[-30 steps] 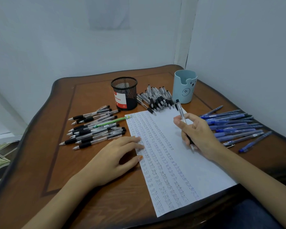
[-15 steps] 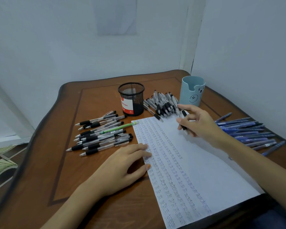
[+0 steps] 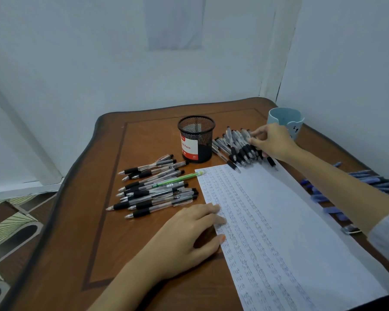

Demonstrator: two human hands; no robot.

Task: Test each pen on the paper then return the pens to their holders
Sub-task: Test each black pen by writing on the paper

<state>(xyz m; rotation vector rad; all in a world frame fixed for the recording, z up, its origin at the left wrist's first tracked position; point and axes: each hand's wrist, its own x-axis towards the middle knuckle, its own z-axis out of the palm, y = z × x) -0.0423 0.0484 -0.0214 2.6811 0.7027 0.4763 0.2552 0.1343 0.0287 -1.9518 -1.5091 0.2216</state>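
- The right hand (image 3: 273,143) has moved far and right. Half a second ago it held a black-grip pen over the far edge of the paper (image 3: 301,232); it now lies on the far pile of pens (image 3: 235,147).
- Its fingers (image 3: 255,134) are bent down onto that pile. Whether they pinch a single pen cannot be told. One pen pokes out from under the palm toward the paper.
- The left hand (image 3: 189,235) has stayed put, flat with fingers relaxed. Its fingertips and thumb press the paper's left edge.
- The far pile sits between the mesh holder (image 3: 196,140) and the blue cup (image 3: 279,115), and its near tips touch the paper's far edge.
- The blue cup stands by the right wall, near the table's far right corner.
- Bare wood of the table (image 3: 81,221) lies open left of the left pile of pens (image 3: 153,191) and near the left forearm.
- A green pen (image 3: 177,179) lies across the left pile, its tip just at the paper's far left corner.
- Blue pens (image 3: 373,180) lie right of the paper, partly hidden by the right forearm.
- The paper is a long white sheet slanting near-right. Columns of small blue writing fill its left part, and its right strip is blank.
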